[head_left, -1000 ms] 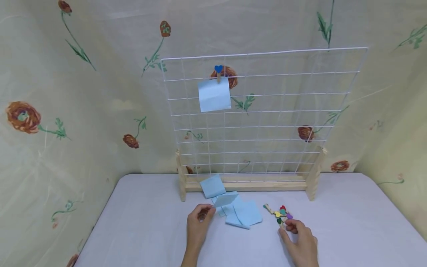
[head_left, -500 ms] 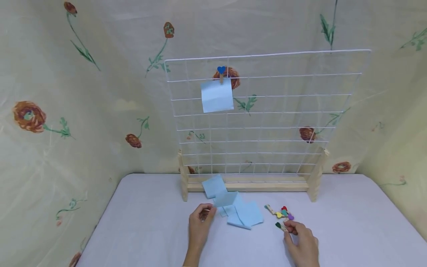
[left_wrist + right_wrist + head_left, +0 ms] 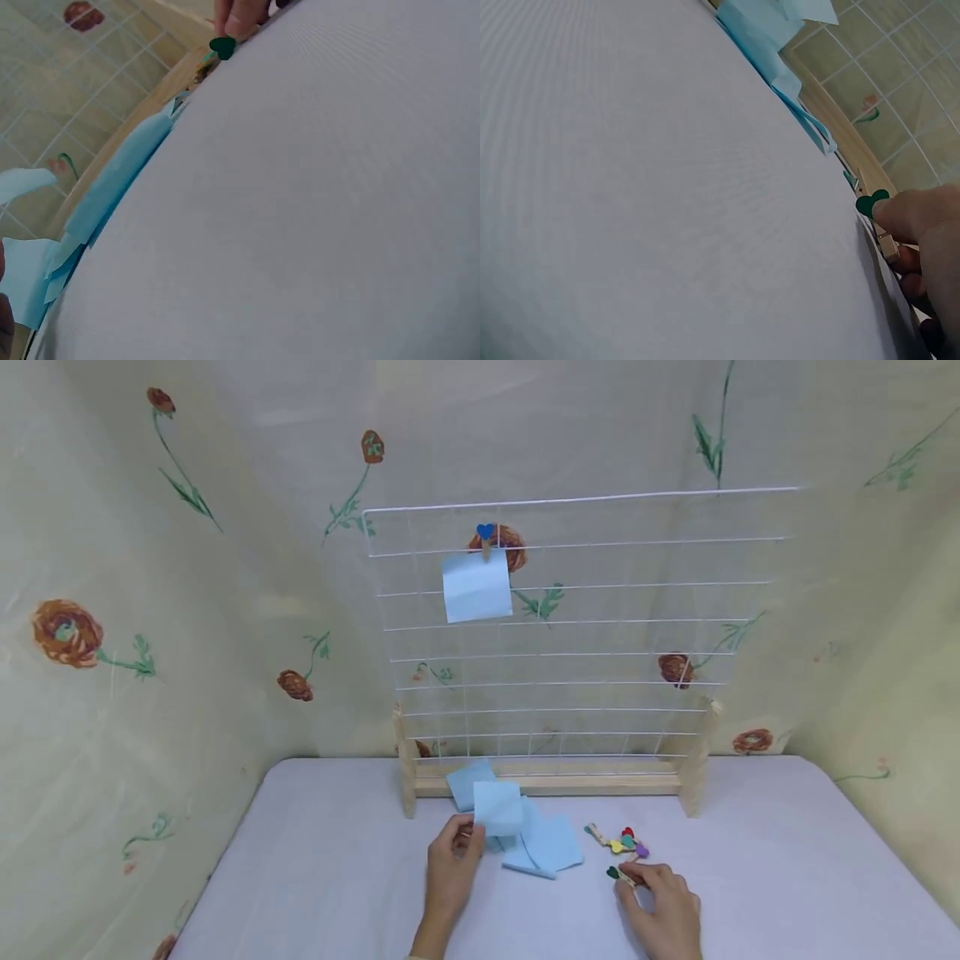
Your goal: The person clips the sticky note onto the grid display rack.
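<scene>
My left hand [image 3: 453, 868] pinches a light blue paper square [image 3: 498, 808] by its lower left corner, raised over a loose pile of blue papers [image 3: 553, 843]. On the right, my right hand [image 3: 662, 906] pinches a small wooden clothespin [image 3: 625, 875] that has a dark green heart [image 3: 871, 202] at one end. Just beyond that hand lies a small group of clothespins [image 3: 628, 843] with red, teal, yellow and purple hearts. In the left wrist view the green heart [image 3: 223, 48] shows below the right hand's fingertips.
A white wire grid [image 3: 570, 653] stands in a wooden base [image 3: 585, 787] at the back of the white-covered table [image 3: 322, 860]. From its upper left hangs a blue paper [image 3: 477, 589], held by a clothespin with a blue heart [image 3: 485, 532]. Flowered cloth surrounds the table.
The paper in my left hand has tipped up to face the head camera. My right hand has drawn the green-heart clothespin away from the group, toward me. The head view has shifted slightly.
</scene>
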Motion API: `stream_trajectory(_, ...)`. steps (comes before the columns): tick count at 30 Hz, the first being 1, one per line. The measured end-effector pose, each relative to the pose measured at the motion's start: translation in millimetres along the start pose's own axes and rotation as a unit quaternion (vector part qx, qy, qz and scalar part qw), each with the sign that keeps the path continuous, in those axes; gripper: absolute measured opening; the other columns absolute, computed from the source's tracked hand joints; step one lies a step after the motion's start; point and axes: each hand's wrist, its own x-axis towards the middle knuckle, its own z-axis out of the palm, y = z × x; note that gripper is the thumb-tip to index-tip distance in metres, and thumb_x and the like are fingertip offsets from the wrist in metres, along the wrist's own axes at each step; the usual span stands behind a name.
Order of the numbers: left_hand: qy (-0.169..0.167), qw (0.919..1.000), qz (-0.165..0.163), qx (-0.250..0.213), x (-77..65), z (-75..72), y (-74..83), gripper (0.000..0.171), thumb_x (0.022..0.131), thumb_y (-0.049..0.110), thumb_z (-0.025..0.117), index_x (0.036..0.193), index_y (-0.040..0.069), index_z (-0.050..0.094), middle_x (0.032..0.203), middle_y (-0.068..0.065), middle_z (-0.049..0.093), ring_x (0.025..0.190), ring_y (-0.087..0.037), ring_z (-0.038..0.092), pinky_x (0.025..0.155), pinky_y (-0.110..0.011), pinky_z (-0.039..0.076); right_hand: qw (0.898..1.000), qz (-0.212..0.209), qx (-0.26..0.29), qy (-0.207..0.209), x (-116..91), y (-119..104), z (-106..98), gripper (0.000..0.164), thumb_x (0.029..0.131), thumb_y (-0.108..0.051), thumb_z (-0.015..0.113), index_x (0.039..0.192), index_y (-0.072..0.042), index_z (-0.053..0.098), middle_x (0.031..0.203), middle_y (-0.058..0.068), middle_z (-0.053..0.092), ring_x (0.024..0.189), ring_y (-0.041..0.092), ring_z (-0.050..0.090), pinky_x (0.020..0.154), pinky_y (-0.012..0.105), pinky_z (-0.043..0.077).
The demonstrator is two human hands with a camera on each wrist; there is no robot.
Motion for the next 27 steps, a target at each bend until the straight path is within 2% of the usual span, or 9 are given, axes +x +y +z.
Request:
stream_trajectory(4,-0.01,0.9997,0.01,0.021,3.2,-4.7,6.5,0.015,0.09,0.023,0.063,0.105,0.017,0.064,0.086,0.002,0.061,0.069,-0.005,0.056,0.063,-0.019,0.047,1.0,-0.003,0.0,-0.008,4,-3,7,0.026,0.084,-0.029,0.07,0.107,-0.018,0.067,0.103,0.003,0.061,0.099,0.024,0.051,0.079,0.04,0.029)
stream_trajectory(10,-0.03,0.9989,0.026,0.026,4.0,-8.4,14.7,0.014,0.09,0.016,0.063,0.102,0.01,0.066,0.079,0.0,0.056,0.063,-0.004,0.047,0.056,-0.016,0.04,1.0,0.004,-0.002,-0.024,0,1,8,0.02,0.083,-0.025,0.072,0.101,-0.018,0.067,0.101,0.002,0.062,0.096,0.023,0.053,0.081,0.042,0.032)
stream_trajectory(14,-0.01,0.9979,0.059,0.024,8.4,-3.2,22.7,0.008,0.087,0.011,0.066,0.094,0.009,0.067,0.069,-0.001,0.047,0.059,-0.003,0.041,0.053,-0.015,0.035,1.0,-0.002,-0.004,-0.023,-1,4,4,0.018,0.084,-0.023,0.07,0.1,-0.018,0.066,0.099,0.001,0.062,0.095,0.023,0.054,0.079,0.04,0.033)
stream_trajectory(18,0.015,0.9957,0.089,0.021,15.3,5.4,32.6,0.007,0.081,0.01,0.073,0.086,0.01,0.068,0.067,-0.005,0.043,0.06,-0.004,0.036,0.054,-0.013,0.031,1.0,-0.005,0.002,-0.02,-1,5,-1,0.02,0.085,-0.021,0.068,0.104,-0.016,0.063,0.096,-0.001,0.062,0.093,0.02,0.054,0.078,0.038,0.033)
stream_trajectory(22,0.02,0.9933,0.113,0.012,18.5,9.9,55.8,0.01,0.079,0.011,0.076,0.083,0.007,0.068,0.077,-0.011,0.053,0.065,-0.008,0.043,0.055,-0.014,0.034,1.0,-0.02,0.011,-0.002,-1,6,-5,0.024,0.087,-0.018,0.065,0.111,-0.014,0.064,0.093,-0.002,0.061,0.089,0.016,0.054,0.076,0.037,0.034)
stream_trajectory(27,-0.01,0.9927,0.12,-0.006,19.3,7.5,93.1,0.011,0.082,0.009,0.072,0.09,0.003,0.068,0.089,-0.011,0.067,0.078,-0.013,0.058,0.064,-0.019,0.047,0.998,-0.046,0.01,0.029,-3,7,-6,0.02,0.086,-0.016,0.067,0.106,-0.017,0.069,0.087,-0.007,0.061,0.082,0.01,0.054,0.074,0.034,0.035)
